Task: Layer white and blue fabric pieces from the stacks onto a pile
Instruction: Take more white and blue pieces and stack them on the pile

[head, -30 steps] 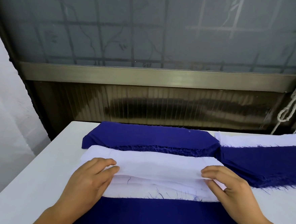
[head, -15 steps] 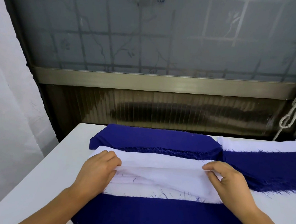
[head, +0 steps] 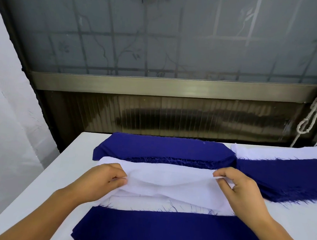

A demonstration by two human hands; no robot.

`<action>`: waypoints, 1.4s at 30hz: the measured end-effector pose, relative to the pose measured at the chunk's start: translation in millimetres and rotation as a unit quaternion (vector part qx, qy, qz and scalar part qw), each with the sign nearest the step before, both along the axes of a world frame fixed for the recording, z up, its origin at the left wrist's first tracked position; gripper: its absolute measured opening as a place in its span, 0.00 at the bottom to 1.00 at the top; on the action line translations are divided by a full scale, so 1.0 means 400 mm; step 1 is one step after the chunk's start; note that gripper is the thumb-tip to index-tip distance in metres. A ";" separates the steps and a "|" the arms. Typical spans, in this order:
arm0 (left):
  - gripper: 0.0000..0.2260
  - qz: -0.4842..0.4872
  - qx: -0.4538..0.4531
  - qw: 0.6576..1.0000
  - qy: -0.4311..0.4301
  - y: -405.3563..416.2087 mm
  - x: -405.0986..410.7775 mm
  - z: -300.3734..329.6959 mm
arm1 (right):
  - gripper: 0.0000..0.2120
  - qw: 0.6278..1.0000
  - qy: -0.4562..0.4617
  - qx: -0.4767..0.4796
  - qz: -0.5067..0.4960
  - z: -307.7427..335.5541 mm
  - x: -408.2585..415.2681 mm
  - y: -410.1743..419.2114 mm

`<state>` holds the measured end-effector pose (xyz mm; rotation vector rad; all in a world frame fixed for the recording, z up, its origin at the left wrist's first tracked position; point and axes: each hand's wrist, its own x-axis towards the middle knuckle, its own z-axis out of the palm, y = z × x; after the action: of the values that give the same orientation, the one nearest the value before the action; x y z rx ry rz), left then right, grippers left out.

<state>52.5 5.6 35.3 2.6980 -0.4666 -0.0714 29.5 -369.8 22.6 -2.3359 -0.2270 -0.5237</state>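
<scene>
1. Head view: the left hand (head: pixel 101 181) and right hand (head: pixel 241 191) each pinch one end of the top white fabric piece (head: pixel 168 178).
2. Its long axis runs hand to hand, both equally near.
3. The blue pile (head: pixel 165 231) lies just nearer the person; a blue stack (head: pixel 161 148) lies beyond on the bench (head: pixel 36 186).

Matt woven white cloth (head: pixel 170 178), frayed blue cloth (head: pixel 163 148), smooth table (head: pixel 37 182).

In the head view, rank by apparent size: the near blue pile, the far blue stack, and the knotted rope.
1. near blue pile, though nearness inflates it
2. far blue stack
3. knotted rope
</scene>
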 end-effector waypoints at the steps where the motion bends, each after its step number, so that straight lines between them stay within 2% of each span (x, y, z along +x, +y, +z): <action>1: 0.10 0.007 -0.019 1.000 -0.004 0.000 -0.004 0.002 | 0.15 1.000 -0.013 0.002 -0.005 0.005 -0.003 0.002; 3: 0.08 0.025 -0.057 0.997 -0.043 -0.004 -0.018 0.022 | 0.12 0.998 -0.060 -0.002 -0.021 0.024 -0.014 0.004; 4: 0.07 0.032 -0.058 0.993 -0.093 -0.006 -0.029 0.037 | 0.11 0.995 -0.091 -0.013 -0.027 0.038 -0.021 0.005; 7: 0.08 0.020 0.060 0.953 -0.297 -0.013 -0.071 0.101 | 0.11 0.986 -0.158 -0.055 -0.027 0.085 -0.056 -0.001; 10: 0.05 -0.035 0.101 0.920 -0.377 0.002 -0.130 0.141 | 0.08 0.992 -0.124 -0.025 0.006 0.133 -0.121 -0.019; 11: 0.06 -0.064 0.082 0.928 -0.357 0.012 -0.152 0.144 | 0.07 0.995 -0.095 -0.002 0.017 0.143 -0.143 -0.029; 13: 0.11 -0.111 0.015 0.958 -0.265 0.033 -0.190 0.134 | 0.07 0.999 -0.021 0.031 0.024 0.146 -0.174 -0.056; 16: 0.08 -0.134 -0.047 0.989 -0.051 0.040 -0.217 0.102 | 0.11 0.989 0.131 0.014 0.072 0.118 -0.183 -0.094; 18: 0.08 -0.118 -0.025 0.992 0.046 0.033 -0.211 0.069 | 0.13 0.966 0.235 -0.004 0.104 0.089 -0.177 -0.105; 20: 0.09 -0.084 0.013 0.995 0.049 0.021 -0.202 0.032 | 0.12 0.960 0.262 -0.029 0.098 0.060 -0.166 -0.108; 22: 0.03 -0.039 0.011 0.999 0.000 0.005 -0.196 0.017 | 0.11 0.973 0.218 -0.034 0.068 0.044 -0.155 -0.106; 24: 0.08 -0.013 -0.021 0.992 -0.121 -0.006 -0.197 0.016 | 0.13 0.994 0.099 -0.034 0.033 0.033 -0.154 -0.108; 26: 0.10 -0.025 -0.011 0.959 -0.281 -0.003 -0.201 0.008 | 0.10 0.999 -0.033 -0.030 0.018 0.024 -0.162 -0.110; 27: 0.10 -0.045 0.002 0.942 -0.333 -0.002 -0.208 0.001 | 0.07 0.995 -0.086 -0.046 0.033 0.014 -0.163 -0.115; 28: 0.10 -0.064 0.015 0.931 -0.359 -0.003 -0.217 -0.013 | 0.09 0.989 -0.116 -0.071 0.053 0.000 -0.166 -0.119; 30: 0.11 -0.096 0.041 0.920 -0.378 -0.003 -0.236 -0.065 | 0.21 0.976 -0.140 -0.131 0.104 -0.045 -0.174 -0.128; 31: 0.13 -0.107 0.055 0.918 -0.379 -0.002 -0.245 -0.091 | 0.23 0.971 -0.142 -0.152 0.120 -0.063 -0.176 -0.133; 34: 0.17 -0.119 0.091 0.915 -0.375 -0.014 -0.264 -0.134 | 0.25 0.970 -0.121 -0.167 0.132 -0.099 -0.183 -0.139; 42: 0.18 -0.128 0.061 0.930 -0.340 -0.037 -0.271 -0.115 | 0.23 0.964 -0.144 -0.183 0.128 -0.107 -0.190 -0.143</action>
<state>-56.0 -9.3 -10.7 2.7035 -1.0399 0.8104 -46.5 -426.8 -20.4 -2.5202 -0.8136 -0.7398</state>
